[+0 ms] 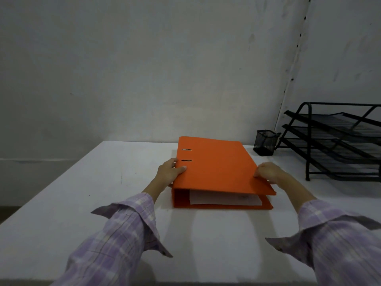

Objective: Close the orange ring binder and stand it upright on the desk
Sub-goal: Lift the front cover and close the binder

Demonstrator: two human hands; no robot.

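The orange ring binder (pixel 218 168) lies flat in the middle of the white desk (pixel 82 203), its cover down and its spine on the left. White paper shows between the covers at the near end. My left hand (pixel 170 173) grips the spine side, thumb on top of the cover near the two slots. My right hand (pixel 268 172) holds the right edge of the top cover, fingers curled over it.
A black mesh pen cup (pixel 265 143) stands at the back right of the desk. Beside it, a black wire three-tier letter tray (pixel 338 141) fills the right side. A grey wall rises right behind the desk.
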